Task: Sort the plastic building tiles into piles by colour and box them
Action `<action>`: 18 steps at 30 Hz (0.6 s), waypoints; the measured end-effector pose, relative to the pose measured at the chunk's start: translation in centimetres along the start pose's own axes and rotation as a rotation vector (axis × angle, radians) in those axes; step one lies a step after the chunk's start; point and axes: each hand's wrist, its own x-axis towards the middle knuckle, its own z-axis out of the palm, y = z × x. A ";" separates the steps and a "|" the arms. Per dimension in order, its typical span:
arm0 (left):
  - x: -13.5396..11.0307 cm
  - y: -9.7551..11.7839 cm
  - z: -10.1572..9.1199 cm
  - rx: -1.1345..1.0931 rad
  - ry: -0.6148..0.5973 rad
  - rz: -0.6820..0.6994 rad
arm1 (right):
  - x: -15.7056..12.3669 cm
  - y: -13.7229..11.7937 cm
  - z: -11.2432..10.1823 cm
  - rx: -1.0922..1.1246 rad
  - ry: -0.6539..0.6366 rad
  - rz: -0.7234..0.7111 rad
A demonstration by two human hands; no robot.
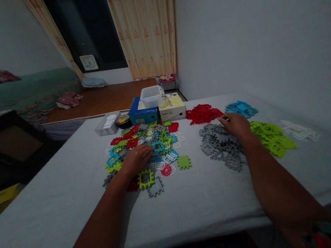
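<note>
My left hand (138,158) is over a mixed pile of plastic interlocking building pieces in red, green, blue, grey and white. Its fingers are closed at the edge of a blue square frame piece (157,147). Over the far right edge of a grey heap of pieces (217,142) is my right hand (236,124), fingers pinched together; what they hold, if anything, is too small to make out. A lime frame piece (145,179), a grey piece (156,187) and a green square piece (184,162) lie at the pile's near side.
Sorted heaps lie to the right: red (203,113), blue (242,109), lime (271,137) and white (299,129). Behind the mixed pile stand a clear box (107,124), a round black tin (123,121), a blue box (143,111), a yellow-white box (172,107) and a clear tub (152,96).
</note>
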 end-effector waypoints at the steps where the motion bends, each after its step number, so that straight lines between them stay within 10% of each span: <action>1: 0.0 0.1 0.0 0.002 0.000 0.003 | -0.2 -1.0 0.1 0.023 0.040 -0.038; 4: 0.0 0.2 0.0 0.010 0.004 0.008 | -2.0 -5.1 0.9 0.228 -0.012 -0.276; 9: 0.0 0.3 -0.1 0.003 0.009 -0.001 | -7.2 -11.7 3.3 0.446 -0.449 -0.732; 18: 0.0 0.3 -0.4 -0.007 -0.005 0.007 | -8.4 -12.3 3.4 0.336 -0.674 -0.769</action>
